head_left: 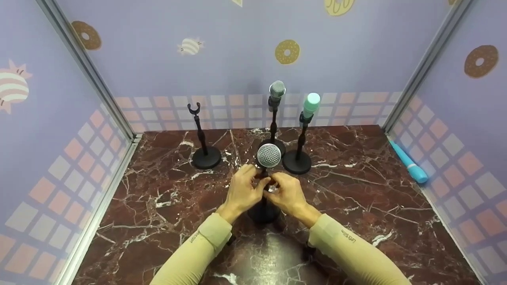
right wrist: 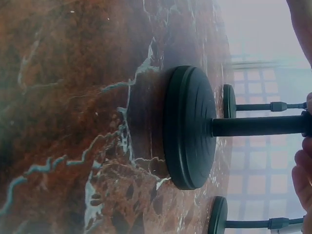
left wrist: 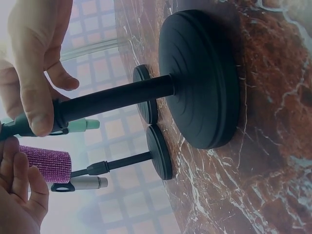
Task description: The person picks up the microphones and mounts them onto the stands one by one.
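The mic [head_left: 269,155] is at the top of the near stand [head_left: 264,214], whose broad base rests flat on the tabletop [head_left: 356,194], likely keeping the slim pole upright. The left hand [head_left: 244,190] and right hand [head_left: 288,193] grip its neck from either side below the mic, presumably to steady it.

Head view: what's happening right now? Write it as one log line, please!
left hand: holds front stand | right hand: holds front stand | silver-headed microphone: at front stand's top | far-left stand: no microphone
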Tool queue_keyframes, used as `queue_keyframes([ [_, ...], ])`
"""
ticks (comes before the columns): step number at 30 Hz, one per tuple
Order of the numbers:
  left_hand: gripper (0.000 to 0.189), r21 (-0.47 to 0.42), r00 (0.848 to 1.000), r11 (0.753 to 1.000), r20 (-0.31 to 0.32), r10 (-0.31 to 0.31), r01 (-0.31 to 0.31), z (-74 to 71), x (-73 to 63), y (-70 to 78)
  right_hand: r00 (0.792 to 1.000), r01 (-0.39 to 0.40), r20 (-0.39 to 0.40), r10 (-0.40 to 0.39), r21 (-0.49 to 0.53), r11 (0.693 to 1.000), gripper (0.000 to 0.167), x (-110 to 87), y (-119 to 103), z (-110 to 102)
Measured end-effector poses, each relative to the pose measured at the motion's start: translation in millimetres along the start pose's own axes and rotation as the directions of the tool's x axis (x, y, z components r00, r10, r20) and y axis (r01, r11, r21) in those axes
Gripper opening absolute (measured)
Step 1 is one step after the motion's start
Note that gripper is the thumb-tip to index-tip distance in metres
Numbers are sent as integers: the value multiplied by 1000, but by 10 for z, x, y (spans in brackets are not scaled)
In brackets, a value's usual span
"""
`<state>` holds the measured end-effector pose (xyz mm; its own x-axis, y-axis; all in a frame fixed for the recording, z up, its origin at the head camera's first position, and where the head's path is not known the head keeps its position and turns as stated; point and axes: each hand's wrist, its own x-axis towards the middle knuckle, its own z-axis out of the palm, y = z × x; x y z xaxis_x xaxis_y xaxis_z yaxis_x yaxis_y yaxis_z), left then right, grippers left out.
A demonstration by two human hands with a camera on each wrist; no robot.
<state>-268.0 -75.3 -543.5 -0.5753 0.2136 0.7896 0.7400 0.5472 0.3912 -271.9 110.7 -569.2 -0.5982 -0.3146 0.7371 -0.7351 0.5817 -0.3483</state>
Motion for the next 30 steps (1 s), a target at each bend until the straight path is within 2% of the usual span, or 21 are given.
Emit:
queue_keyframes([
  [5,22,-2,1000,1000,2,-12,12,-10,1,7,1000,-23,-5,23,-42,999,36,16,-2,10],
  [12,20,-1,1000,1000,3,-15,15,-11,2,17,998,30,60,-36,91,995,37,-46,48,-29],
  [19,17,2,1000,1000,0,-1,1,-11,4,14,995,50,72,-66,203,978,29,-69,57,-32],
  [23,19,14,1000,1000,9,6,-6,-24,13,17,996,55,60,-71,231,971,25,-44,65,-25],
  [30,17,2,998,1000,58,-18,18,-43,31,24,994,86,42,-98,223,971,18,-7,129,-15],
])
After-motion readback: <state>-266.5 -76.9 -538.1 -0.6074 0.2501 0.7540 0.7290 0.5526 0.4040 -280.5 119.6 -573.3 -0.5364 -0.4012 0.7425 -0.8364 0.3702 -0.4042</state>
